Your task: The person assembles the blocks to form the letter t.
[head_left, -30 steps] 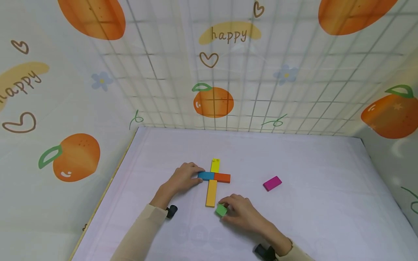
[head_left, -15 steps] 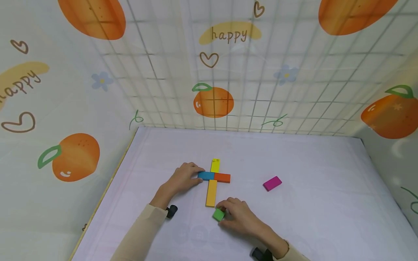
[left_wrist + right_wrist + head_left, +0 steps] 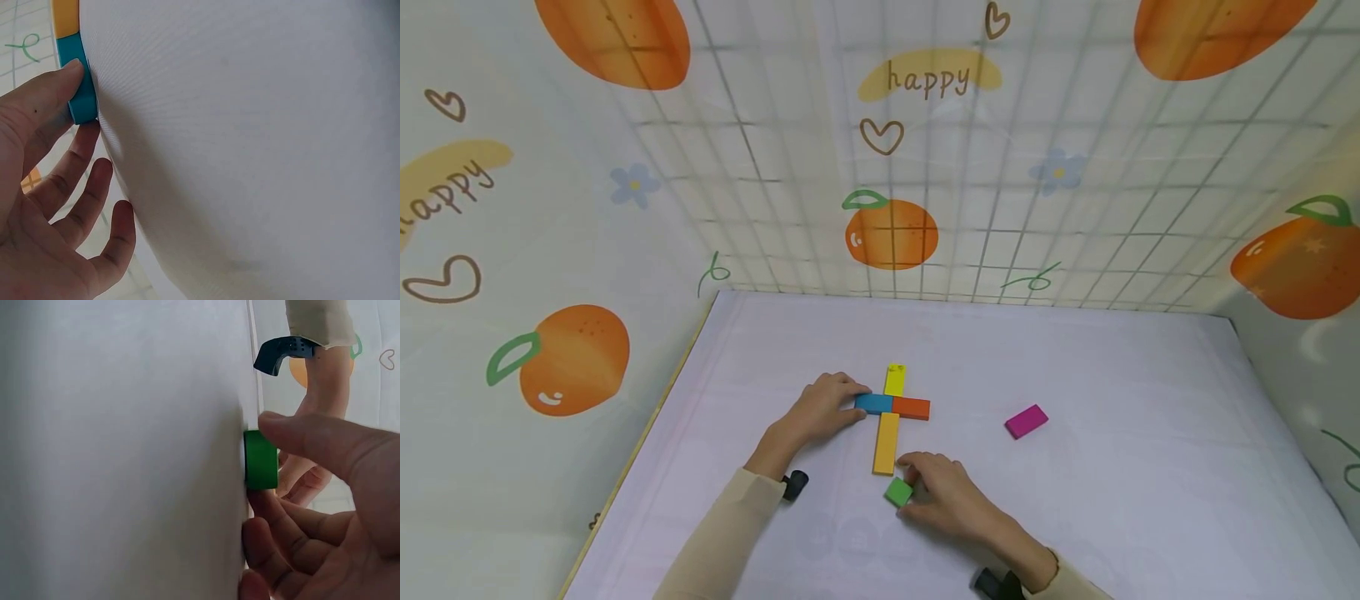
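My left hand [image 3: 824, 407] pinches the left end of a blue block [image 3: 875, 404] between thumb and index finger. In the left wrist view the thumb lies on the blue block [image 3: 78, 87], the other fingers loosely bent. An orange-red block [image 3: 912, 408] adjoins its right end, a yellow block [image 3: 895, 380] lies above, and a long amber block [image 3: 886, 444] runs below, forming a cross. My right hand [image 3: 951, 497] holds a small green block [image 3: 898, 492] by its edges, just below the amber one. In the right wrist view, thumb and a finger flank the green block [image 3: 261, 459].
A magenta block [image 3: 1026, 422] lies apart on the right of the white tabletop [image 3: 1120, 467]. Behind the table hangs a printed curtain [image 3: 805, 225] with oranges, and more of it covers the left and right sides.
My right hand has moved slightly left and toward the front with the green block, which has turned a little. Its index finger has lifted off the block. The left hand stays still.
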